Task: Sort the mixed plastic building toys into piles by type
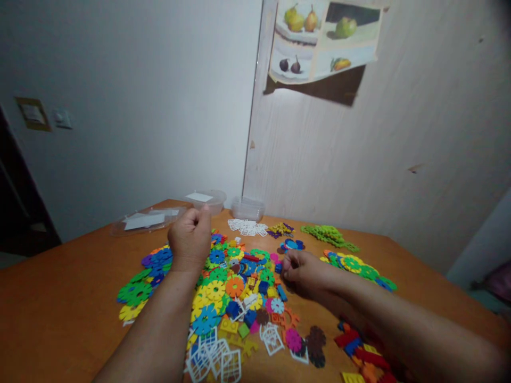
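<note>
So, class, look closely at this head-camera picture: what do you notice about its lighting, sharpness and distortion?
Head view: dim, soft indoor light, the table looks dull orange; faint shadow under the right hand. Wide-angle bending tilts the walls and the fruit poster. The forearms at the bottom edge are blurred, while the left hand and the pile of coloured plastic pieces are fairly sharp. No glare.
</note>
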{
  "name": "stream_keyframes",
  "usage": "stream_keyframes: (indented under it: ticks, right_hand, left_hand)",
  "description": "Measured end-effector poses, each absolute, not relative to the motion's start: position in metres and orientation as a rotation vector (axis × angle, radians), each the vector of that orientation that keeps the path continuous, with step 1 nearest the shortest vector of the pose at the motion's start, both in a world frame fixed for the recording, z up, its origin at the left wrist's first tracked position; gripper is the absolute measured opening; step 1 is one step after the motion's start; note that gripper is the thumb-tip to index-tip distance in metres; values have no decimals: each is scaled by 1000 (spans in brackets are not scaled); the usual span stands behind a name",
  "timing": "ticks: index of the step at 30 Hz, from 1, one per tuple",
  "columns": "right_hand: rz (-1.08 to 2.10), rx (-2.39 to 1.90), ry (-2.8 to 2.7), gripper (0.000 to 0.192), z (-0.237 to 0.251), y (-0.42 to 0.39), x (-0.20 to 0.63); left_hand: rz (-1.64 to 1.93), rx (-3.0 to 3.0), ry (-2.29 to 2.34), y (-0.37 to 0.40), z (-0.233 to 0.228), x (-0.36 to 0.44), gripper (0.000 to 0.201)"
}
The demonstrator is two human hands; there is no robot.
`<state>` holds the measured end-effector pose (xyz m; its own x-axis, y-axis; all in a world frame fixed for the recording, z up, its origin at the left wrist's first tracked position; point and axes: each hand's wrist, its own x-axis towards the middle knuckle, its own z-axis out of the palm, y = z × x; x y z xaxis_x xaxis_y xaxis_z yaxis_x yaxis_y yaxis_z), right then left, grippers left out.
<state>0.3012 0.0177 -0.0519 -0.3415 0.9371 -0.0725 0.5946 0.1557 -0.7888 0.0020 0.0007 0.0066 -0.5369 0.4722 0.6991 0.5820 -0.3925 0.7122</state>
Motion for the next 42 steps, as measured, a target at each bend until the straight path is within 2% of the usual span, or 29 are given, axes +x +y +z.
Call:
stream_keyframes:
  ticks: [4,13,16,22,26,30,38,42]
  right_hand:
    - [1034,-1463,-1772,14,-38,44,305]
    - [943,-1566,-1644,28,-36,80,299]
    - [924,-1588,-1720,23,-32,69,307]
    - [1094,-1552,-2059,17,-28,19,320]
    - [932,-1505,-2412,16,-39,2,321]
    - [896,-1547,-2427,12,-44,2,321]
    - [884,-1612,-2418,17,-33,-9,315]
    - [932,-1468,-2416,16,-35,-9,312]
  left_hand:
    - [-2092,-1477,-1684,0,6,3,45]
    - [-2098,-1459,-1706,-3,8,4,46]
    - [-2111,-1476,-1679,0,6,2,46]
    - [-2103,-1474,-1692,1,6,3,44]
    - [-2129,-1490,-1652,-1,8,4,45]
    - [-2092,-1504,-1654,-2,8,4,46]
    - [-2102,-1494,-1660,-2,8,3,45]
    - [-2120,-1487,-1657,-1,7,3,46]
